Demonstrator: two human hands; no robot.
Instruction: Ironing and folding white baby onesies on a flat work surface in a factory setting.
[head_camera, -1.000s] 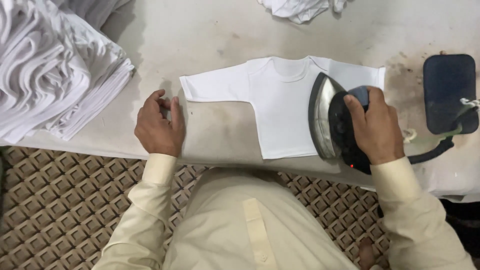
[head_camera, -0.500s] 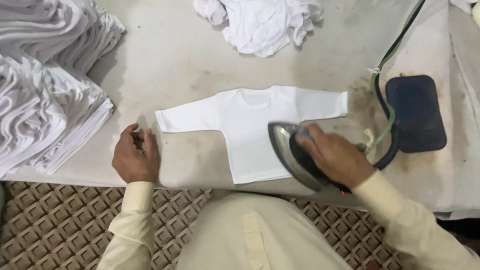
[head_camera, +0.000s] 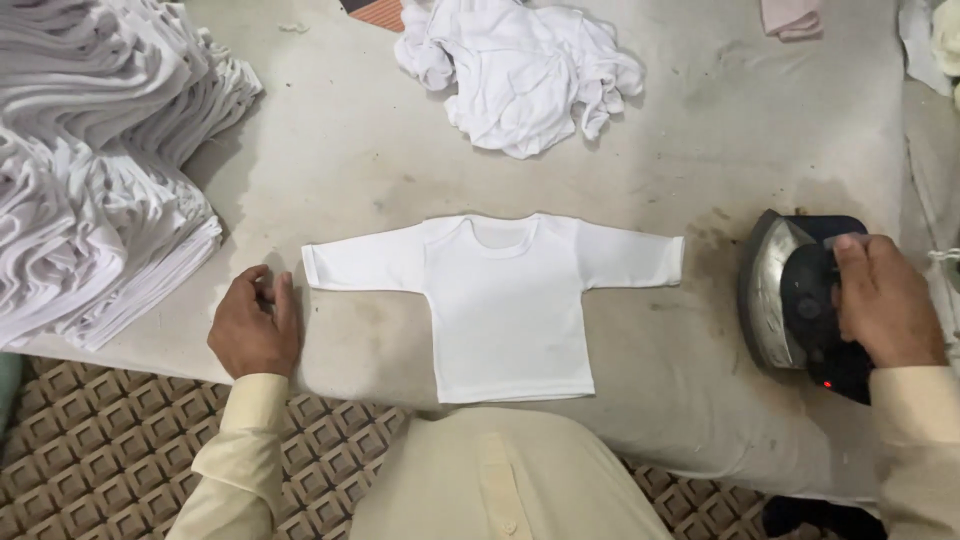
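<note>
Right hand (head_camera: 885, 300) is wrapping around the dark handle of the iron (head_camera: 795, 300) — fingers curled shut over the grip, thumb side hidden, so how tightly it is clamping is not clear. The iron is standing tipped up on its side, its shiny soleplate facing away from the palm toward the shirt, its long axis running away from the person across the table, nose toward the far edge. A small red light is glowing low on the iron body, just under the hand.

Left hand (head_camera: 255, 325) is lying flat on the padded table (head_camera: 330, 170), fingers loosely spread, holding nothing, fingertips just beside the near cuff of the small white long-sleeved shirt (head_camera: 505, 305) but not touching it.

The shirt is lying flat between the two hands, neck opening pointing away from the person, hem toward the person's body, sleeves stretching out sideways — one cuff reaching toward the left hand, the other ending near the iron, apart from it.

Beyond the left hand a tall stack of folded white garments (head_camera: 95, 170) is sitting; beyond the shirt, well apart from both hands, a crumpled white pile (head_camera: 520, 70) is lying.
</note>
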